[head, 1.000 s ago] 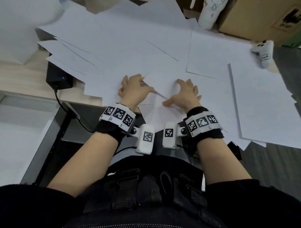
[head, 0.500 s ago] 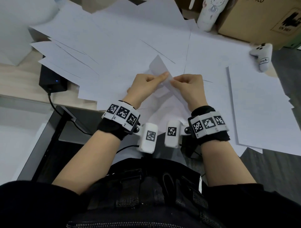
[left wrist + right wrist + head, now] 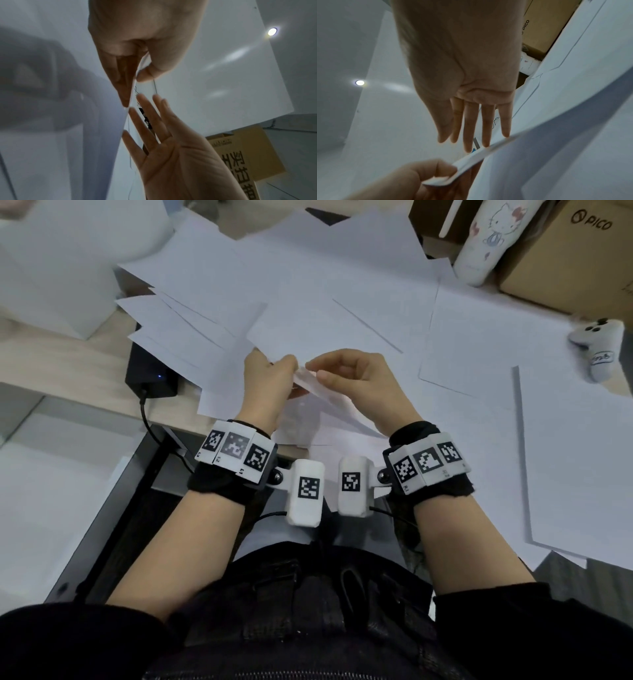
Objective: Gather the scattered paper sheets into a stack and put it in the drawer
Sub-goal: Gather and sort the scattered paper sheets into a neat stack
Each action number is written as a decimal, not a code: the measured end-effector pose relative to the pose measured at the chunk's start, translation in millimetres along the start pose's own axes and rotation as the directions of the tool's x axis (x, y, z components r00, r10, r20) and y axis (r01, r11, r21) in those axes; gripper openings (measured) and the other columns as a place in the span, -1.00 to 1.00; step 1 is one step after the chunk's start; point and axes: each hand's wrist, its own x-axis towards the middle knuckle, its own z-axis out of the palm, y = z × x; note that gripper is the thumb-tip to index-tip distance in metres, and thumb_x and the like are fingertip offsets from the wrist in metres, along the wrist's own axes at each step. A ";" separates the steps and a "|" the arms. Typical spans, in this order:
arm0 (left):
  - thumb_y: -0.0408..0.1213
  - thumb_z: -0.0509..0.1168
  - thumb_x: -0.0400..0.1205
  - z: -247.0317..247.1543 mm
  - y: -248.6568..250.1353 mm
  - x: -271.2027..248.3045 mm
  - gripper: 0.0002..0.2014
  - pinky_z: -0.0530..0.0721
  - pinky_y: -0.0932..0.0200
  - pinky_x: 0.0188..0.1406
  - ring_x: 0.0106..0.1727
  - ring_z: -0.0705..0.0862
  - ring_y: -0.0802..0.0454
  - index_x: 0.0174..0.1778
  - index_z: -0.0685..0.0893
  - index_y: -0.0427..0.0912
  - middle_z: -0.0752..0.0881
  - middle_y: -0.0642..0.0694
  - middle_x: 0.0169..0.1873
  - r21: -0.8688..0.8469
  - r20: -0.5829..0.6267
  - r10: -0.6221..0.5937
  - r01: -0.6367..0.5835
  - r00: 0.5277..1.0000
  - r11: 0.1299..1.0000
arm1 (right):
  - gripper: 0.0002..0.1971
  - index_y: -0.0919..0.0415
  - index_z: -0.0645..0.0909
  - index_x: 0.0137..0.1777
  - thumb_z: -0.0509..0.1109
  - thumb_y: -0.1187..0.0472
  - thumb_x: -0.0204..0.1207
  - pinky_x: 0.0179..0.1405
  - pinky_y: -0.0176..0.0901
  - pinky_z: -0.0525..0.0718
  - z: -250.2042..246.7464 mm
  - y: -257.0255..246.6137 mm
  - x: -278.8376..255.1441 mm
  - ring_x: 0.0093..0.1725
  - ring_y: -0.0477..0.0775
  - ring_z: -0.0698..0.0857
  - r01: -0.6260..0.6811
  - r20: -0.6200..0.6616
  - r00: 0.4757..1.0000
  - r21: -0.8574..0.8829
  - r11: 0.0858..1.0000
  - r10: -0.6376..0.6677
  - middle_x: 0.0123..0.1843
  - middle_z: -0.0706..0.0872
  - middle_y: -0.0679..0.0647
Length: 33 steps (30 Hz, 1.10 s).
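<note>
The left hand point(image 3: 270, 381) pinches the corner of a raised paper sheet point(image 3: 310, 383) between thumb and fingers. The right hand point(image 3: 363, 385) has its fingers straight and only touches the same sheet. Other paper sheets point(image 3: 342, 296) lie scattered over the wooden tabletop point(image 3: 61, 354), near a cardboard box point(image 3: 568, 254) and a white bottle point(image 3: 486, 241).

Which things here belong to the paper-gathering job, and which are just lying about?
Job: loose sheets across the desk; the sheet pinched by the left hand; right hand.
Lying about: bottle, cardboard box, controller, black charger.
</note>
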 end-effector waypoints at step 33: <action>0.08 0.34 0.57 -60.8 -8.8 41.4 -0.31 0.14 -0.21 0.50 0.61 0.00 -0.22 0.46 0.39 -0.34 0.12 -0.24 0.60 0.908 -0.115 -0.061 0.130 0.992 0.399 | -0.70 0.14 0.42 -0.48 0.38 0.37 0.41 -0.24 -0.13 0.57 -44.8 40.0 40.4 -0.30 0.08 0.56 -0.402 -0.542 0.788 -0.091 0.911 0.293 -0.43 0.54 -0.01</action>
